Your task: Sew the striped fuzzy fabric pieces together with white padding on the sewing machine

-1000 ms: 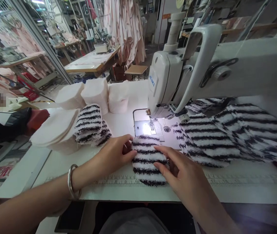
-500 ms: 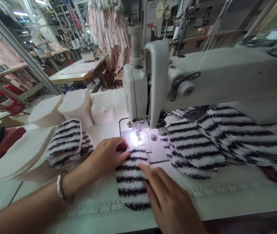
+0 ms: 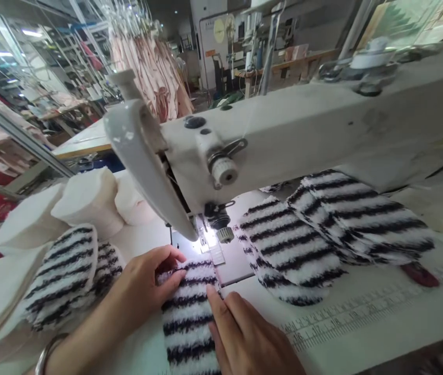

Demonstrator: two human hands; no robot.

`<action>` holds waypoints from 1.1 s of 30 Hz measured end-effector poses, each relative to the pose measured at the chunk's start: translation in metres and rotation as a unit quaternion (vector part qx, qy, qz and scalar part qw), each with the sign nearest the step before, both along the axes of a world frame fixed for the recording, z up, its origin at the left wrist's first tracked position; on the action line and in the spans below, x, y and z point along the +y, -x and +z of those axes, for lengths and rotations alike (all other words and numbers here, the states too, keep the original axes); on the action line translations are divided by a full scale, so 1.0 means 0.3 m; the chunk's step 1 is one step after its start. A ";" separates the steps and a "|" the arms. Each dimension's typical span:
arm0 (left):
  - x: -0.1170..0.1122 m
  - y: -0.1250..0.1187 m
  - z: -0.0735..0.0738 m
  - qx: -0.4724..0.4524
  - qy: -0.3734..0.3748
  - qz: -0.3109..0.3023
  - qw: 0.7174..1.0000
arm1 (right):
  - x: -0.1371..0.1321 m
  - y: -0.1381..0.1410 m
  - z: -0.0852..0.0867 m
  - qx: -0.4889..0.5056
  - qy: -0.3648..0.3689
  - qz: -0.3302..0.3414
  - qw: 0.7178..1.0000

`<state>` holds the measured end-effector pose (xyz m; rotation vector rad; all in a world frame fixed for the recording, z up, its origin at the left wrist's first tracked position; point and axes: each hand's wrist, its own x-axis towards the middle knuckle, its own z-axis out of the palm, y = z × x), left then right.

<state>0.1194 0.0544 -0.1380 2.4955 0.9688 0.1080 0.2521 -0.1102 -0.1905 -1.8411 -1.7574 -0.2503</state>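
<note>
Just in front of the lit needle plate [image 3: 215, 252] of the white industrial sewing machine [image 3: 283, 130]: black-and-white striped fluffy fabric piece [image 3: 188, 307], flat on the white surface [image 3: 365, 328], far edge touching the plate. Left hand [image 3: 143, 284] at the machine's near left, grip closed on that far edge, pile pinched between thumb and fingers. Right hand [image 3: 244, 338] nearer than the plate, grip open, fingers flat on the piece, pressing without holding.

Looks risky for the left fingertips, so close to the machine's needle: one slip forward, a likely prick. Also a fair chance of the thick pile bunching or skewing at the plate under uneven pressing from the flat hand. Possible snag too from the heap of matching striped fluffy pieces [image 3: 303, 234] just right of the needle.

Needle and presser foot hard to make out, washed out by lamp glare and partly behind the machine's head. Near end of the piece and right wrist cut off at the bottom edge. Back of the heap hidden under the machine's arm.
</note>
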 end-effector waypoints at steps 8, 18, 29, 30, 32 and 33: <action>-0.160 0.027 -0.028 -0.111 -0.289 -0.182 0.933 | 0.027 -0.067 0.055 -0.071 -0.052 0.049 0.995; -0.091 0.005 -0.086 -0.081 -0.265 -0.176 0.944 | 0.132 -0.044 0.005 -0.104 -0.050 0.005 0.993; -0.071 -0.005 -0.093 -0.099 -0.261 -0.169 0.945 | 0.138 -0.064 -0.006 -0.115 0.000 0.016 0.993; -0.070 -0.006 -0.094 -0.097 -0.260 -0.171 0.945 | 0.141 -0.062 -0.007 -0.104 -0.001 0.015 0.994; -0.067 -0.005 -0.093 -0.096 -0.259 -0.174 0.945 | 0.145 -0.065 -0.008 -0.077 0.008 0.014 0.997; -0.065 -0.003 -0.090 -0.098 -0.256 -0.177 0.945 | 0.144 -0.071 -0.007 -0.063 0.017 0.020 0.998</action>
